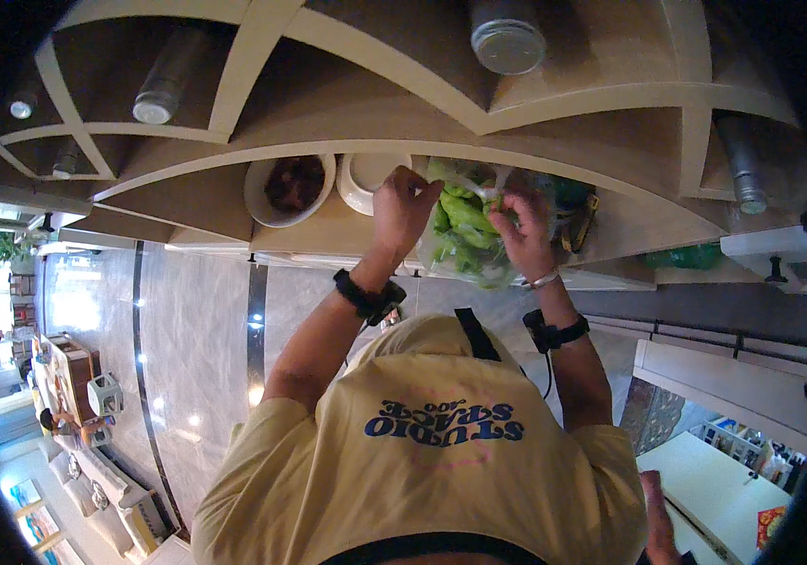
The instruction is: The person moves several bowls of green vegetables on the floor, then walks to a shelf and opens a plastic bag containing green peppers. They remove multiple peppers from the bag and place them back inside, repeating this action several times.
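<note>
A clear plastic bag of green peppers rests at the front of a wooden cabinet shelf. My left hand is at the bag's upper left, its fingers pinching the thin plastic. On the other side, my right hand grips the gathered plastic near the top of the peppers. Just left of my left hand stands white round dishware, partly covered by that hand. Further left is a white bowl holding dark reddish pieces of food.
A yellow-and-black object lies right of the bag. Above, lattice compartments hold bottles. A green bag sits lower right. Someone's hand shows at bottom right; a person is by a distant table.
</note>
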Motion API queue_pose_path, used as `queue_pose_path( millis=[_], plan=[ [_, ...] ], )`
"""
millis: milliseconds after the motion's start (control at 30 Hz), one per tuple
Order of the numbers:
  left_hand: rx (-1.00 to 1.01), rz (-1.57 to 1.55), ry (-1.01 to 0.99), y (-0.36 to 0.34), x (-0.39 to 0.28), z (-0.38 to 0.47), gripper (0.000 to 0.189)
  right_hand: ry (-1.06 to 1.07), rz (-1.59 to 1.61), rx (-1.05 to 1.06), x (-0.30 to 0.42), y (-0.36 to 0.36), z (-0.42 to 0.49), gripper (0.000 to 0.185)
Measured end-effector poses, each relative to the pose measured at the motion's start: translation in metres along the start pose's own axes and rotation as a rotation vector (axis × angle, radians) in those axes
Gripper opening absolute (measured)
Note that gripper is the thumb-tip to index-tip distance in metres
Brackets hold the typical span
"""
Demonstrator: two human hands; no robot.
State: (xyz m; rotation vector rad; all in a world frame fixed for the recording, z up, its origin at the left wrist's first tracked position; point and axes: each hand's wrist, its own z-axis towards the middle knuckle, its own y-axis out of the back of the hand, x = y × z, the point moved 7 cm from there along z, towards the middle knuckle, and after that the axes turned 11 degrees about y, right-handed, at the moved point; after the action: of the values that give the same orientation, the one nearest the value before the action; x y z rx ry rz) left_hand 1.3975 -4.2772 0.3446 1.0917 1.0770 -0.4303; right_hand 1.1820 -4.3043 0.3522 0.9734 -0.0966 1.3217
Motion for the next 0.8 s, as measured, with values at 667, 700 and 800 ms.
queue_pose_path(
  millis=[667,700,800],
  plan=[
    [0.531,0.22,-0.121,-0.064,0.003,-0.037,0.028,0.267,-0.352,0.295,0.011,-0.048,-0.016,0.029],
    [0.521,0.249,-0.147,-0.065,0.002,-0.037,0.027,0.26,-0.362,0.302,0.011,-0.049,-0.017,0.03],
    [0.513,0.347,-0.207,-0.066,0.002,-0.034,0.024,0.264,-0.339,0.305,0.014,-0.048,-0.017,0.036]
  ],
)
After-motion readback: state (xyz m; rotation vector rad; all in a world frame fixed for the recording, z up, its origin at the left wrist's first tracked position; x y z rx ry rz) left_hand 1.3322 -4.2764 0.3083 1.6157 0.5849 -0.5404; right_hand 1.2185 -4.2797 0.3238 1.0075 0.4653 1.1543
